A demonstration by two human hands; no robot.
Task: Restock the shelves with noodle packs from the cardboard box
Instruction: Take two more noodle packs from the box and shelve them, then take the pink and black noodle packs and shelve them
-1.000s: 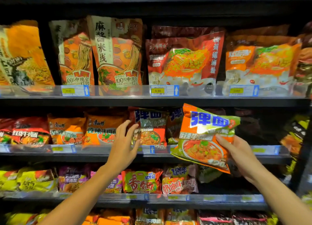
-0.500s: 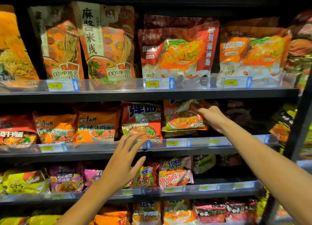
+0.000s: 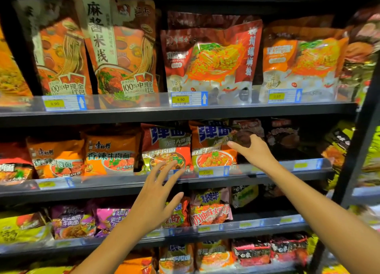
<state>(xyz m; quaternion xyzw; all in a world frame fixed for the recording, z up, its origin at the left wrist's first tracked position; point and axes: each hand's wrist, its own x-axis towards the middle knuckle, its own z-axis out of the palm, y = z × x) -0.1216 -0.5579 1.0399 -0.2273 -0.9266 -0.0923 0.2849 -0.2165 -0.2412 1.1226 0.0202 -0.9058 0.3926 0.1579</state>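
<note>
Two noodle packs [image 3: 213,148] upright | right hand [image 3: 254,150] beside; left hand [image 3: 153,197] spread

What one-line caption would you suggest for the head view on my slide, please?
Both hands, left and right, open beside an orange noodle pack standing on the middle shelf.

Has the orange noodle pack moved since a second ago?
Yes. The orange noodle pack went from the right hand, before the shelf, to upright behind the price rail.
</note>
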